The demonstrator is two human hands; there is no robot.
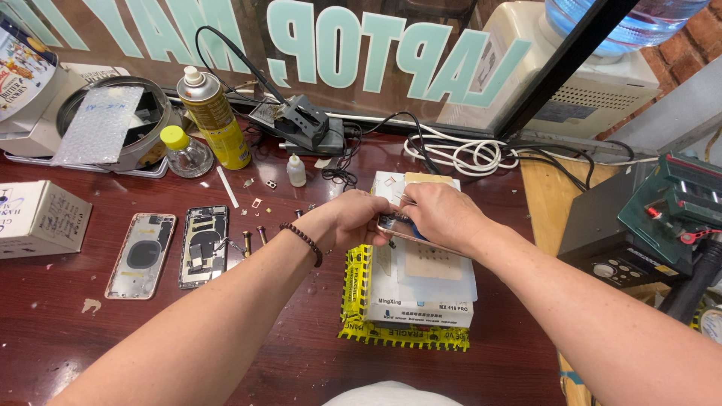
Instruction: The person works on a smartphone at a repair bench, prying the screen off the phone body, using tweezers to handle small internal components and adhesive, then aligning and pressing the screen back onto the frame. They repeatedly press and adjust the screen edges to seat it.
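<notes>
— Rose-gold phone frame [396,226], centre of frame: who has it?
— Both hands. Left hand [353,218] grips its left end, fingers curled around the edge; a dark bead bracelet [304,240] sits on that wrist. Right hand [440,214] pinches thin metal tweezers [407,201] and presses their tip to the frame's upper edge.
— Resting on what?
— Held just above a white heating pad unit [421,289], which sits on a package wrapped in yellow-and-black tape [353,293].
— Entries left of the hands?
— Small screws and loose metal parts [252,239] on the dark red wooden table [286,361]. Further left, two opened phone back housings: one black inside [204,246], one pale with a round coil [141,254]. A white cardboard box [41,218] at the left edge.
— Upper left?
— Yellow spray can [214,120], small clear bottle with yellow cap [184,150], small white dropper bottle [296,171].
— Upper centre?
— Black soldering-iron stand [301,124], coiled white cable [459,154].
— Right edge?
— Green-and-black equipment [677,207].
</notes>
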